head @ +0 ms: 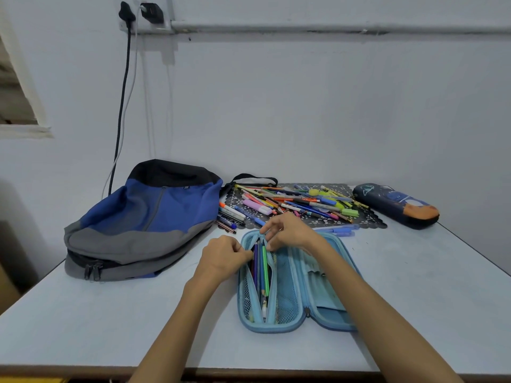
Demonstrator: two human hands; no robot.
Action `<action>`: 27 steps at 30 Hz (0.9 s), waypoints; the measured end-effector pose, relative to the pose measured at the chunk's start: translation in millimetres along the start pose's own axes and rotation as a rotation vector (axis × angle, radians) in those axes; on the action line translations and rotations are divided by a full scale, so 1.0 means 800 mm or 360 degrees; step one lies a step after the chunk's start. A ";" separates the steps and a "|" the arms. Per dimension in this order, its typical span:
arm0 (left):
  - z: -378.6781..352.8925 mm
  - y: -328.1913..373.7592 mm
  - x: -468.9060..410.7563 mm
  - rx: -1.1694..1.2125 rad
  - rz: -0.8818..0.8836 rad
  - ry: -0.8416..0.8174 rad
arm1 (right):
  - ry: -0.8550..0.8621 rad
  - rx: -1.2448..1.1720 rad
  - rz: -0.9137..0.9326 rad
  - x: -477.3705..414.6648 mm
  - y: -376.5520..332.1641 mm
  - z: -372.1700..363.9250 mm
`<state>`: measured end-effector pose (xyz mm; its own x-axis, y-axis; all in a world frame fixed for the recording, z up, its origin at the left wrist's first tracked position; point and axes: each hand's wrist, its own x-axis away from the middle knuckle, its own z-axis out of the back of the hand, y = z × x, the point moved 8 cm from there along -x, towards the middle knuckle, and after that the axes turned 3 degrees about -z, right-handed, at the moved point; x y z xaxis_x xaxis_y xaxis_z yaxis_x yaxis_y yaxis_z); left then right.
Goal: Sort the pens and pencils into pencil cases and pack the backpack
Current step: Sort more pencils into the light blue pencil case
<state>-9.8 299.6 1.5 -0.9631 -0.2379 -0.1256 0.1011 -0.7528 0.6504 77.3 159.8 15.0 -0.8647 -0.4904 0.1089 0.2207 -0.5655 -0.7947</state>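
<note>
Early days, by the look: only a handful of pencils (265, 269) sat in the mesh pocket (286, 302) of the light-blue pencil case (329, 288), which lay opened flat right under both hands. L hand (221, 255) had its fingers curled, pinching the pocket's left lip. R hand (290, 230), also curled, seemed to pinch the right lip at the far end w/ thumb & forefinger, so the two held the slit spread. Neither held a pen. Most of the job was left: the big heap of pens and pencils (298, 203) lay unsorted on a black lace mat (367, 221) just beyond the R hand, some loose pens (231, 217) lay beyond the L hand, and two blue pens (338, 230) lay just right of the R hand. The dark-blue pencil case (395, 205), far right & beyond, looked zipped & unused. The backpack (143, 219), left of the L hand, lay flat, its zips apparently closed, w/ no sign of anything packed. Room: bare table (110, 327) near-left of the L hand & right of the R forearm, enough to slide things. The table's right edge ran close behind the dark case, the near edge sat under the forearms, and the wall (276, 106) shut off the far side, so prob. short sweeps only, lest a pen roll off.
</note>
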 end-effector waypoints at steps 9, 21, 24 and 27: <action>0.002 0.009 0.002 -0.0196 -0.0058 0.0072 | -0.0054 0.0184 0.0015 0.002 -0.007 -0.016; -0.026 0.012 -0.010 -0.0293 -0.0404 -0.0333 | -0.0626 0.0336 -0.0262 0.028 -0.004 -0.037; -0.025 0.011 -0.010 -0.0300 -0.0418 -0.0355 | -0.0525 0.0387 -0.0269 0.029 -0.005 -0.035; -0.024 0.011 -0.010 -0.0304 -0.0434 -0.0381 | -0.0348 0.0298 -0.0194 0.029 -0.010 -0.028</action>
<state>3.3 282.9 -5.9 -0.9895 0.1188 -0.0817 -0.1433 -0.8744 0.4635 45.7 168.0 10.7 -0.7769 -0.5311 0.3383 0.2184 -0.7312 -0.6463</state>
